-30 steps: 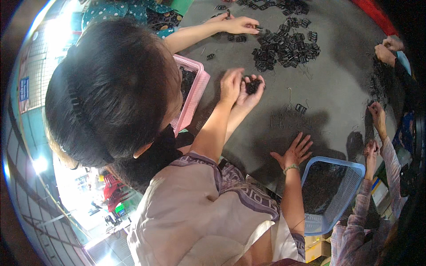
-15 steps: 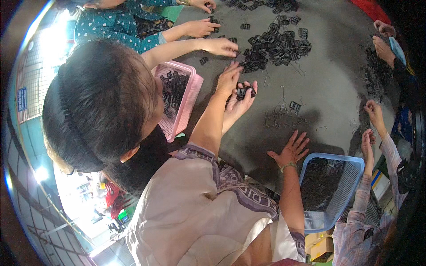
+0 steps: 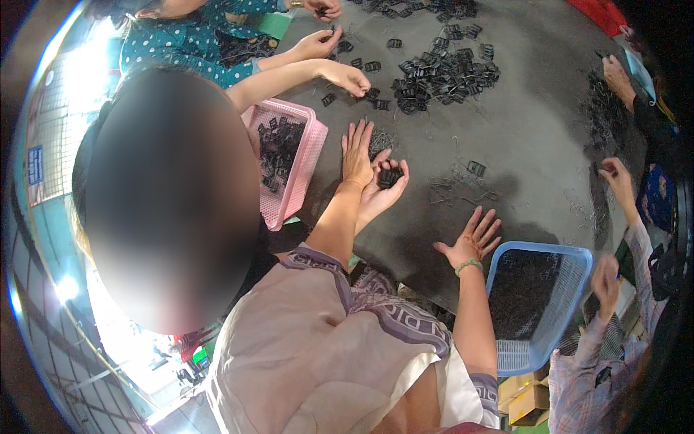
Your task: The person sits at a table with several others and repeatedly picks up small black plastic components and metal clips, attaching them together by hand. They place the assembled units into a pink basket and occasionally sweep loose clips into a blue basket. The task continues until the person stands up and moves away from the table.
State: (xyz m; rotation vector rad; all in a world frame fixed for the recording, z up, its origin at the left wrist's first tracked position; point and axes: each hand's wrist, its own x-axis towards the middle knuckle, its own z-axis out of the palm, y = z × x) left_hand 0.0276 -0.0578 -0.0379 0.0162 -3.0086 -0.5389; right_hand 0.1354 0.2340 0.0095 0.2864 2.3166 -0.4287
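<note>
My left hand (image 3: 357,156) lies palm down on the dark grey tabletop (image 3: 531,137), its fingers stretched out. Beside its fingers is a small heap of thin wire hooks (image 3: 381,140). A co-worker's hand (image 3: 394,194), coming from beneath my left forearm, cups small black ribbed plastic pieces (image 3: 390,176). My right hand (image 3: 471,242) rests with fingers spread and nothing in it, a bracelet at the wrist. Just beyond it are scattered loose wire hooks (image 3: 459,189) and one black slotted piece (image 3: 476,168).
A large pile of black pieces (image 3: 444,76) covers the table's far middle. A pink basket (image 3: 312,148) of black pieces stands left, and a blue basket (image 3: 578,289) of dark thin pieces right. Co-workers' hands (image 3: 345,77) reach in from the left; others work at the right edge.
My left hand has drawn back toward me and left, uncovering the small wire heap. The co-worker's hand with black pieces has shifted nearer. My right hand stays spread on the table.
</note>
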